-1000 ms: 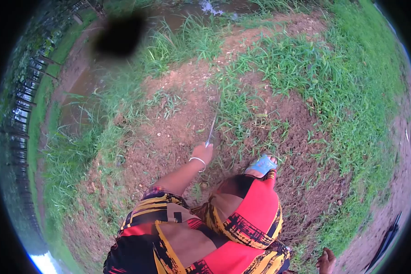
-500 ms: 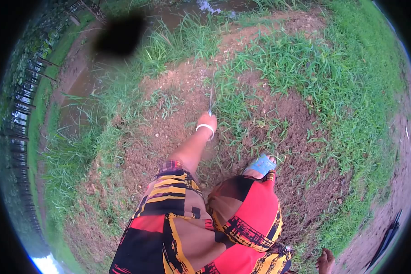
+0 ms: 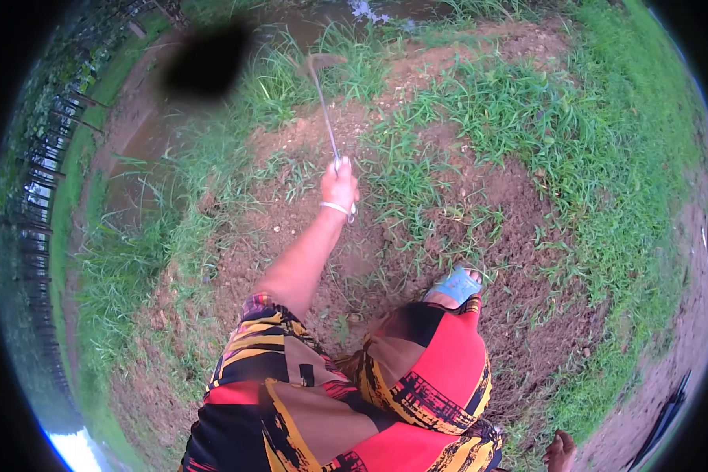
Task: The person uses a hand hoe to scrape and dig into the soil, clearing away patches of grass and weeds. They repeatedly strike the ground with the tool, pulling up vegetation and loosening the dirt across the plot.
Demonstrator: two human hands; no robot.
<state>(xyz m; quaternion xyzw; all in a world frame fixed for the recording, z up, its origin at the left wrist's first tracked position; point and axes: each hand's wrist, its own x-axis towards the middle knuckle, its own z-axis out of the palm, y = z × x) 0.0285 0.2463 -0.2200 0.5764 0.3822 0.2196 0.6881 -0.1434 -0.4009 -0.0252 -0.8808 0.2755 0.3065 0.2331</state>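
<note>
My left hand, with a white band at the wrist, is wrapped round the grip of a hand hoe. A thin metal shaft runs up and forward from the fist, and a looped end shows below it. The hoe's brownish head is blurred and raised above the grass and bare soil of the bank. At the lower right edge, my right hand is partly cut off by the frame. Its fingers are apart, slightly bent, and nothing shows in them.
A foot in a blue sandal stands on loose dark soil. Patterned clothing covers my legs. Muddy water lies beyond the bank at left and top. Grass grows on the right. A dark smudge hides part of the upper left.
My left hand has lifted the hoe up and to the left, bringing its head into sight above the ground. The right hand stays about where it was.
</note>
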